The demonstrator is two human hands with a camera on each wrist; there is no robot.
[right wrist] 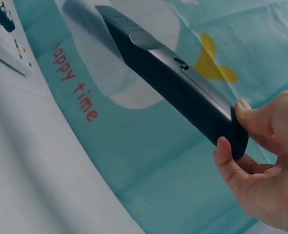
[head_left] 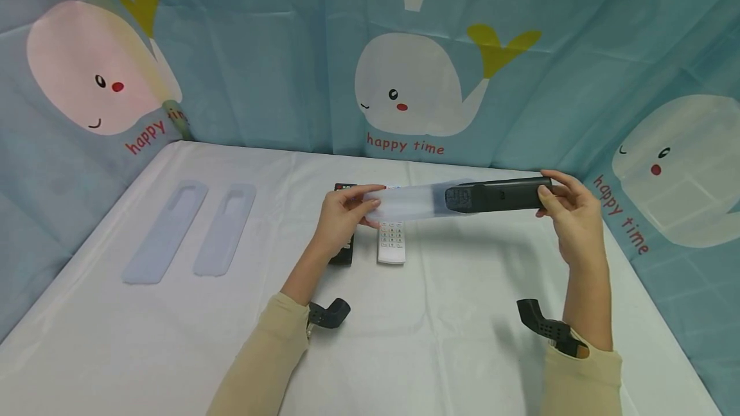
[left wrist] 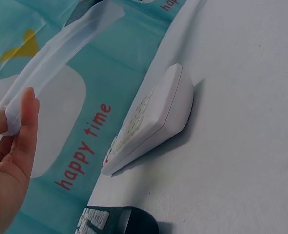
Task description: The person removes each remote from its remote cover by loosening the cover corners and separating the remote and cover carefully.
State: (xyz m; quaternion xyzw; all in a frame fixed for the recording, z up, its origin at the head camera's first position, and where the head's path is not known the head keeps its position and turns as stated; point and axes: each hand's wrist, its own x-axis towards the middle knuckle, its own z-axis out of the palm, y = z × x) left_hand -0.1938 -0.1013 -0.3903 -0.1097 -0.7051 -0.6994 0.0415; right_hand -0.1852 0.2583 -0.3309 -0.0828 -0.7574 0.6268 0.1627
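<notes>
Above the table, my right hand (head_left: 578,214) grips the end of a black remote control (head_left: 509,195), its back side facing me. The remote's other end sits in the mouth of a translucent silicone sleeve (head_left: 405,203). My left hand (head_left: 342,217) pinches the far end of that sleeve between thumb and fingers. In the right wrist view the black remote (right wrist: 178,83) slants down to my fingertips. Beneath the left hand lie a white remote control (head_left: 392,242) with its keypad up and a second black remote (head_left: 344,255), partly covered by the hand.
Two more translucent sleeves (head_left: 166,233) (head_left: 225,230) lie flat on the left of the white tablecloth (head_left: 370,364). A blue curtain (head_left: 260,82) printed with whales hangs behind the table and along its sides. Black camera mounts (head_left: 331,314) sit on both wrists.
</notes>
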